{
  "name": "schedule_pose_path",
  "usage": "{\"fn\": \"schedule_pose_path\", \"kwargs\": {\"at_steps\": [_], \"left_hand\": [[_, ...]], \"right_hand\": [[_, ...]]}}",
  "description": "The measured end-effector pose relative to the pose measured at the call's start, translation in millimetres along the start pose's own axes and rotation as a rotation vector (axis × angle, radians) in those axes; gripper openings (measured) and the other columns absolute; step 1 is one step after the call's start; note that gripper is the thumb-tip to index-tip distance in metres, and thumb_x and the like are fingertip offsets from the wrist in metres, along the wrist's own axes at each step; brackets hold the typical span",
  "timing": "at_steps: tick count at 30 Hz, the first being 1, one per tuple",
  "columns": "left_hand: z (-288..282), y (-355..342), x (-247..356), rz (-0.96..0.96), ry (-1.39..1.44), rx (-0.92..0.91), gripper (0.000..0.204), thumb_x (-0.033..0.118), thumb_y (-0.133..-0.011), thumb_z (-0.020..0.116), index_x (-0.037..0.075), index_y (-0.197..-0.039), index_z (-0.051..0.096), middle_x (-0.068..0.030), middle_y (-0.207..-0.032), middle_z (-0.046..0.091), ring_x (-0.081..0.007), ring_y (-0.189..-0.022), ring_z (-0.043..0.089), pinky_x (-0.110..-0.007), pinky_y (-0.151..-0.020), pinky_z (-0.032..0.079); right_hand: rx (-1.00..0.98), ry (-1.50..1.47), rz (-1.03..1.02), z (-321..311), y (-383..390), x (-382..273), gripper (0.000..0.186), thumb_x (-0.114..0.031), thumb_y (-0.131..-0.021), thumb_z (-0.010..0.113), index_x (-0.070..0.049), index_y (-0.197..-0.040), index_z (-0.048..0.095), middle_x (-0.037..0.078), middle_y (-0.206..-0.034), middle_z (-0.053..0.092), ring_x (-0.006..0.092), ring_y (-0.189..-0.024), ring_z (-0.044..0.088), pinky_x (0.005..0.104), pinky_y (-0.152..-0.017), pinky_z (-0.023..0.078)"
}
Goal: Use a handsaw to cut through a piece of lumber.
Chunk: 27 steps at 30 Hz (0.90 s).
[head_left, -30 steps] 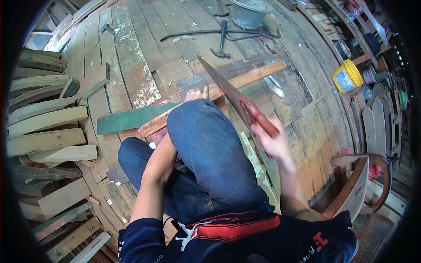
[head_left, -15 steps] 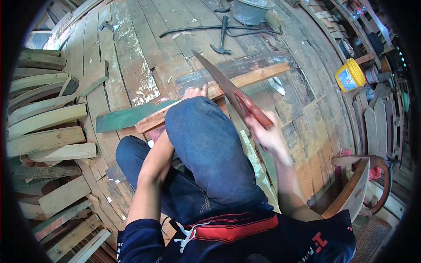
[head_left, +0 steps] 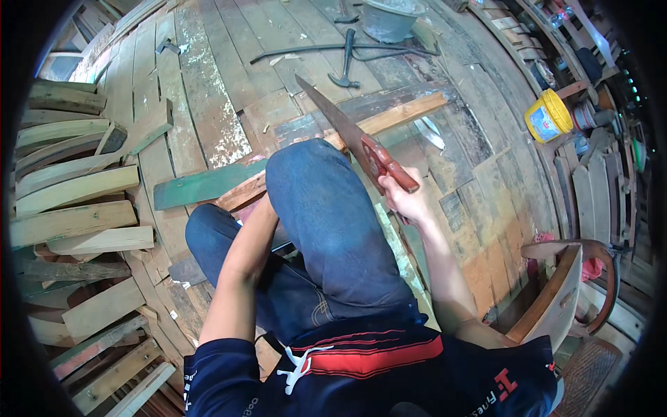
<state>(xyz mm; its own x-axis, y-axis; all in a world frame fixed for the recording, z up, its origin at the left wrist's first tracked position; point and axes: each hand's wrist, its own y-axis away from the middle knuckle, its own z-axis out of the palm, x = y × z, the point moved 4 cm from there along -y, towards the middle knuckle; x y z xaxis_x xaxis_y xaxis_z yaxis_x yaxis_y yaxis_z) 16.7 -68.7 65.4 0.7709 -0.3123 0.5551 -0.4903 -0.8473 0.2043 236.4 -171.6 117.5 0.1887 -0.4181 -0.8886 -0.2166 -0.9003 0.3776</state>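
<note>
My right hand (head_left: 399, 194) is closed around the reddish wooden handle of a hand saw (head_left: 333, 118), whose long blade points forward-left across a narrow plank (head_left: 403, 111). The plank runs diagonally beyond my raised knee. My left forearm (head_left: 240, 271) reaches up behind that knee, which hides my left hand. Beneath and beside the plank lie a green-painted board (head_left: 191, 184) and a dark weathered board (head_left: 295, 126).
A claw hammer (head_left: 347, 62), a long dark bar (head_left: 292, 48) and a grey bucket (head_left: 389, 21) lie ahead. Stacked wood pieces (head_left: 76, 215) line the left. A yellow bucket (head_left: 547, 118) and a curved wooden piece (head_left: 556, 292) are on the right.
My right hand and the saw have moved forward and a little left. My left fingers, earlier visible on the plank beyond my knee, are now hidden by the knee.
</note>
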Motion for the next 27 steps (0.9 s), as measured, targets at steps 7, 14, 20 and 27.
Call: {"fn": "schedule_pose_path", "kwargs": {"at_steps": [7,14,20,27], "left_hand": [[6.9,17.9,-53.6,0.284,0.027,0.146,0.048,0.035,-0.085,0.057,0.006,-0.123,0.060,-0.0203,-0.121,0.061,-0.0342,-0.114,0.057,-0.042,-0.098,0.042],[32.8,37.9,-80.8,0.076,0.125,0.129,0.046,0.034,-0.084,0.057,0.006,-0.121,0.061,-0.0198,-0.120,0.061,-0.0341,-0.113,0.057,-0.042,-0.097,0.043],[47.8,43.0,-97.7,0.007,0.154,0.149,0.045,0.033,-0.084,0.058,0.006,-0.120,0.062,-0.0193,-0.120,0.061,-0.0341,-0.113,0.057,-0.042,-0.097,0.043],[62.0,42.3,-106.5,-0.002,0.210,0.159,0.043,0.031,-0.083,0.059,0.007,-0.118,0.063,-0.0187,-0.120,0.062,-0.0340,-0.112,0.058,-0.042,-0.096,0.044]], "right_hand": [[-0.101,-0.076,-0.088,0.4,5.3,-2.1,0.015,-0.015,-0.083,0.063,0.000,-0.078,0.061,0.001,-0.058,0.050,0.0091,-0.057,0.047,0.0292,-0.052,0.037],[-0.062,0.007,-0.083,-22.3,40.6,-14.5,0.013,-0.012,-0.084,0.060,0.000,-0.077,0.060,0.001,-0.053,0.047,0.0092,-0.048,0.044,0.0289,-0.047,0.035],[-0.117,-0.249,0.054,-22.7,48.9,-7.4,0.010,-0.010,-0.085,0.060,0.000,-0.082,0.061,-0.002,-0.054,0.047,0.0073,-0.044,0.045,0.0266,-0.041,0.033],[-0.009,0.111,-0.249,-3.2,55.9,-28.0,0.011,-0.010,-0.084,0.061,-0.001,-0.078,0.058,0.004,-0.055,0.047,0.0116,-0.051,0.046,0.0304,-0.050,0.036]]}}
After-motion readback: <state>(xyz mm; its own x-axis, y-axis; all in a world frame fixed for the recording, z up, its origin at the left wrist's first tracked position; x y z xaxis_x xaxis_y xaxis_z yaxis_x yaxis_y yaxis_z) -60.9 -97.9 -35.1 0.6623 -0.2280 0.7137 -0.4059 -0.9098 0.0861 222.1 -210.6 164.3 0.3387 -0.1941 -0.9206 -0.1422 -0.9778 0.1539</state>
